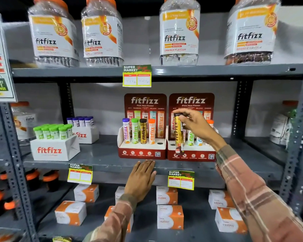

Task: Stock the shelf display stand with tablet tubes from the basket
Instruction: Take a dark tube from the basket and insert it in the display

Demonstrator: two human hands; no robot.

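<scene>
Two red fitfizz display stands sit side by side on the middle shelf. The left stand (142,152) holds several upright tubes and one free hole at its right end. My right hand (195,125) grips a gold tablet tube (178,135) by its black cap, hanging upright over the left end of the right stand (191,154), which holds a few tubes behind my hand. My left hand (142,179) lies flat, fingers together, on the shelf's front edge below the left stand. No basket is in view.
White fitfizz boxes with green-capped tubes (52,131) and purple-capped tubes (81,121) stand at the left of the same shelf. Large fitfizz jars (179,32) line the shelf above. Orange-white cartons (170,217) fill the shelf below. Price tags (181,179) hang from the shelf edges.
</scene>
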